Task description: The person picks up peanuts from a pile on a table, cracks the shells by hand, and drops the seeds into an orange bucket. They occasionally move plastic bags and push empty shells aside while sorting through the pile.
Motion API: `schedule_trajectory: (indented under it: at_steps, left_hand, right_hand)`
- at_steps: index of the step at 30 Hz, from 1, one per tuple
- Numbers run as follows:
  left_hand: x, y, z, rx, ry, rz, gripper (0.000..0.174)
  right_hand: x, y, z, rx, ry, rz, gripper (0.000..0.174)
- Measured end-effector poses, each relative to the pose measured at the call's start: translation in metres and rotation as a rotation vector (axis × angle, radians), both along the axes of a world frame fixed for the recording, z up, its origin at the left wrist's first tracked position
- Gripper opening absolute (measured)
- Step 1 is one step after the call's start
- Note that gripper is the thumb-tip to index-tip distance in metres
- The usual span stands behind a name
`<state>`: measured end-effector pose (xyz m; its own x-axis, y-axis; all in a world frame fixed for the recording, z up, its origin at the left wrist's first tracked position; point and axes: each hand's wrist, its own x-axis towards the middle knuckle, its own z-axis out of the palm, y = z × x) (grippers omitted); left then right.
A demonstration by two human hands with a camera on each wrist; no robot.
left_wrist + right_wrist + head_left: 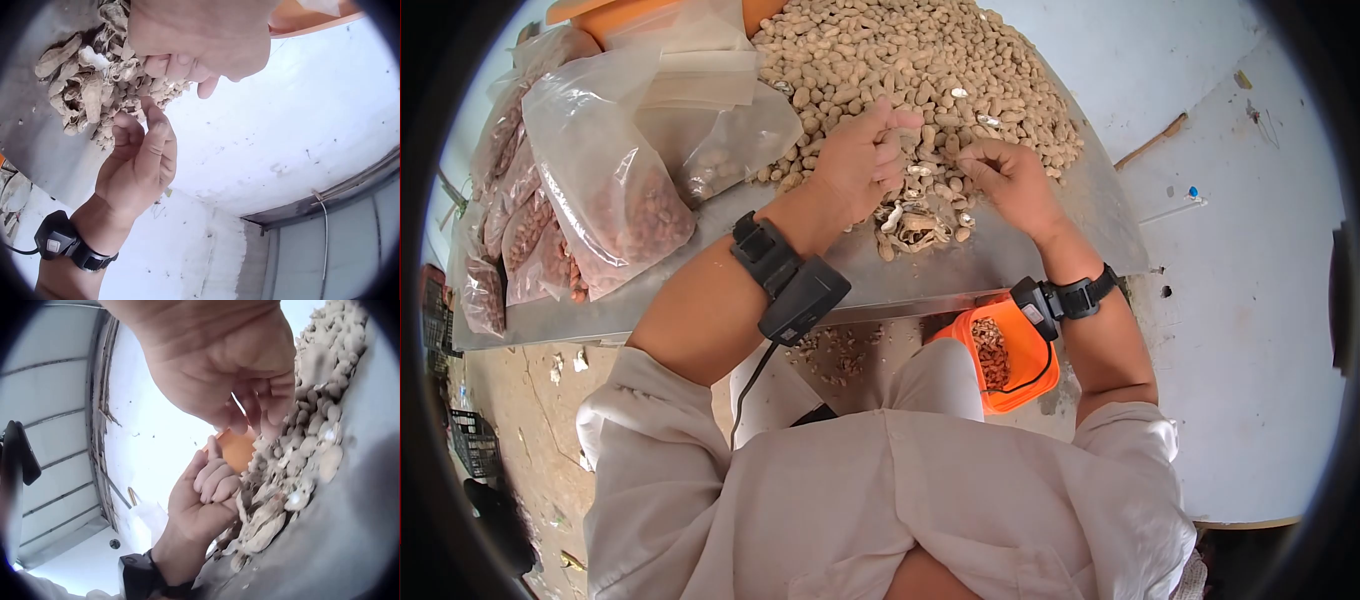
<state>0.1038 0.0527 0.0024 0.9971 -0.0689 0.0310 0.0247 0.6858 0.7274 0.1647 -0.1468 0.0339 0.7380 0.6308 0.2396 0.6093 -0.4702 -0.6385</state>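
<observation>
A large heap of unshelled peanuts point(920, 50) covers the metal table, with a small pile of broken shells point(915, 232) at its near side. My left hand point(860, 155) is over the heap's near left edge. Its fingers curl toward the palm, as the right wrist view shows, with one digit sticking up; the inside of the palm is hidden. Across from it, my right hand point(1012, 185) reaches to the near edge of the heap. Its thumb and fingers point(270, 422) are loosely bent, tips close to the peanuts, and nothing shows between them.
Clear plastic bags point(615, 170) of reddish kernels stand on the left of the table point(840, 285), before an orange container point(615, 18). Below the front edge, an orange bucket point(1025, 365) holds kernels. Shell bits litter the floor point(550, 420); a black crate point(475, 440) stands far left.
</observation>
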Motion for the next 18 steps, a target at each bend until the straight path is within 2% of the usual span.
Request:
schedule_trajectory:
  at_steps: [3, 6, 12, 15, 18]
  left_hand:
    - [0.002, -0.001, -0.002, 0.001, 0.026, 0.011, 0.042]
    - [0.003, 0.0, -0.002, -0.01, 0.045, 0.019, 0.041]
    - [0.003, 0.0, -0.002, -0.025, 0.034, 0.009, 0.037]
    - [0.006, 0.0, -0.005, -0.01, 0.012, 0.008, 0.032]
    - [0.005, 0.0, -0.004, 0.013, -0.006, 0.016, 0.026]
  right_hand:
    - [0.003, -0.007, -0.003, -0.182, -0.18, -0.001, 0.016]
    - [0.007, -0.007, -0.012, -0.314, -0.399, 0.092, 0.022]
    - [0.012, -0.002, -0.018, -0.396, -0.437, 0.088, 0.021]
    - [0.013, -0.002, -0.017, -0.413, -0.417, 0.097, 0.025]
    - [0.015, -0.005, -0.018, -0.11, -0.428, 0.116, 0.022]
